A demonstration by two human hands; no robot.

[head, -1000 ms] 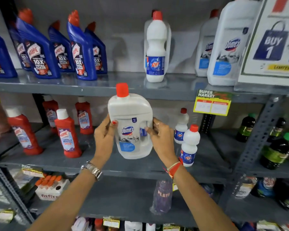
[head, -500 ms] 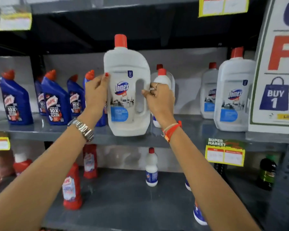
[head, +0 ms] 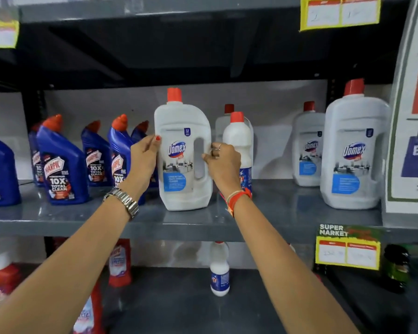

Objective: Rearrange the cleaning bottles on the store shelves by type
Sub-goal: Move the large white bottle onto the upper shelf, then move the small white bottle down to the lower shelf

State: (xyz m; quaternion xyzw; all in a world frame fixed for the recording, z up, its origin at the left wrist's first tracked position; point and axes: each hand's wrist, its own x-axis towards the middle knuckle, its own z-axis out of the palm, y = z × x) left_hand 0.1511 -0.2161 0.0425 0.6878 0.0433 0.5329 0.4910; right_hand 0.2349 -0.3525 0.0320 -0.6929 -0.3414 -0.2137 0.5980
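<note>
A large white Domex bottle (head: pixel 182 162) with a red cap stands upright on the grey middle shelf (head: pixel 203 220). My left hand (head: pixel 144 160) presses its left side and my right hand (head: pixel 223 165) grips its handle side. Right behind my right hand stands a slim white bottle (head: pixel 238 136) with a red cap, and a larger pale bottle (head: pixel 221 126) is behind that. Two more white Domex bottles (head: pixel 354 155) (head: pixel 308 150) stand further right. Several blue Harpic bottles (head: pixel 60 165) line the left of the same shelf.
The shelf below holds red bottles (head: pixel 120 263) at left, a small white bottle (head: pixel 219 271) in the middle and a dark green bottle (head: pixel 395 268) at right. A promo sign (head: pixel 413 141) stands at the right edge. Yellow price tags (head: pixel 348 251) hang from shelf fronts.
The Domex bottle went from the lower shelf level up to the middle shelf and now rests on it, between the blue bottles and the slim white bottle. Both hands stayed on it.
</note>
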